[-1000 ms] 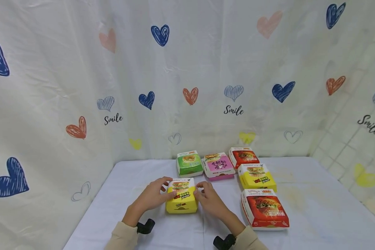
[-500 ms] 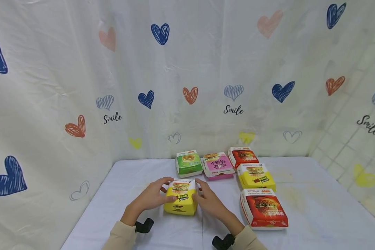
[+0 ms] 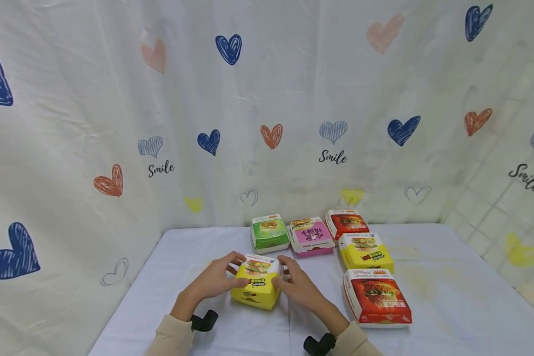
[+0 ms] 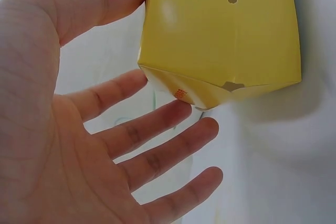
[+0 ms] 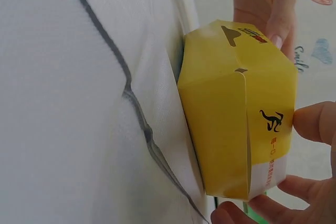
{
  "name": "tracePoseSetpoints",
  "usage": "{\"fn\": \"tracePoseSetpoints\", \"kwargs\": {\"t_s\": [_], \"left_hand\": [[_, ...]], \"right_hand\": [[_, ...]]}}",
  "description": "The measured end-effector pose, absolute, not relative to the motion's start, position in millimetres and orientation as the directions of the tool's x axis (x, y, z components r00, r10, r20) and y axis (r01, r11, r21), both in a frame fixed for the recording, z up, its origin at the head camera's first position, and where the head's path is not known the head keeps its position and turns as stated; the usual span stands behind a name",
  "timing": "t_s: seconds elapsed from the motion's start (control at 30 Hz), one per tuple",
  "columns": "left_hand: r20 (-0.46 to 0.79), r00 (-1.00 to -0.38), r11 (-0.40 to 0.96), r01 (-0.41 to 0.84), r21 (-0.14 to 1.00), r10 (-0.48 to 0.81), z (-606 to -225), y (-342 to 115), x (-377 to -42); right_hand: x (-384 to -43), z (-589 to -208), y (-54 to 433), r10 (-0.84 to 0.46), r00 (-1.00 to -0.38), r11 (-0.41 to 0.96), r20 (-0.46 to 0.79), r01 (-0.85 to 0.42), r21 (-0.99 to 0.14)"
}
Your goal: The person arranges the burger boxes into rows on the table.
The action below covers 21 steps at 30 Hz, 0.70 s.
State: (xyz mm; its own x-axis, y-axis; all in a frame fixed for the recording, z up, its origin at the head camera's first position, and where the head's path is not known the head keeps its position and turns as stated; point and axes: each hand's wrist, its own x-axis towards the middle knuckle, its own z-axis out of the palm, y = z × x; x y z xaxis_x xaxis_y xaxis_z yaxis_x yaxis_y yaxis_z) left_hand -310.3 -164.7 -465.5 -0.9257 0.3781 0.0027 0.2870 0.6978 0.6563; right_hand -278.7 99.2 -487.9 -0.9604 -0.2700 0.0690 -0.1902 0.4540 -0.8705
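Observation:
A yellow burger box [image 3: 256, 284], with a burger picture on its white-and-yellow lid, sits on the table between both hands, turned slightly askew. My left hand [image 3: 215, 279] holds its left side, thumb on the near part of the lid and fingers toward the far-left corner. In the left wrist view, the left hand [image 4: 100, 129] has its thumb and foremost fingertips against the box [image 4: 220, 30], other fingers spread. My right hand [image 3: 299, 284] grips the right side. Its thumb and fingertips touch the box [image 5: 215, 135] in the right wrist view.
Behind stand a green box [image 3: 270, 235] and a pink box [image 3: 311, 235]. A column on the right has a red box [image 3: 346, 223], another yellow box [image 3: 366, 251] and a larger red box [image 3: 378, 299]. A heart-patterned curtain [image 3: 293, 173] hangs behind the white-covered table [image 3: 182, 247].
The yellow box has turned a little clockwise as seen from above, its near end swinging left. My right fingers have shifted onto its far-right corner. The other boxes stay put.

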Motion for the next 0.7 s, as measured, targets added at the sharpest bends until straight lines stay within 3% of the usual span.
{"fn": "tracePoseSetpoints", "kwargs": {"t_s": [0.7], "left_hand": [[0.090,-0.889,0.612,0.380,0.693,0.449,-465.2,-171.4,-312.8]], "right_hand": [[-279.7,-481.5,100.4,-0.200,-0.974,0.471,0.105,-0.189,-0.862]]}}
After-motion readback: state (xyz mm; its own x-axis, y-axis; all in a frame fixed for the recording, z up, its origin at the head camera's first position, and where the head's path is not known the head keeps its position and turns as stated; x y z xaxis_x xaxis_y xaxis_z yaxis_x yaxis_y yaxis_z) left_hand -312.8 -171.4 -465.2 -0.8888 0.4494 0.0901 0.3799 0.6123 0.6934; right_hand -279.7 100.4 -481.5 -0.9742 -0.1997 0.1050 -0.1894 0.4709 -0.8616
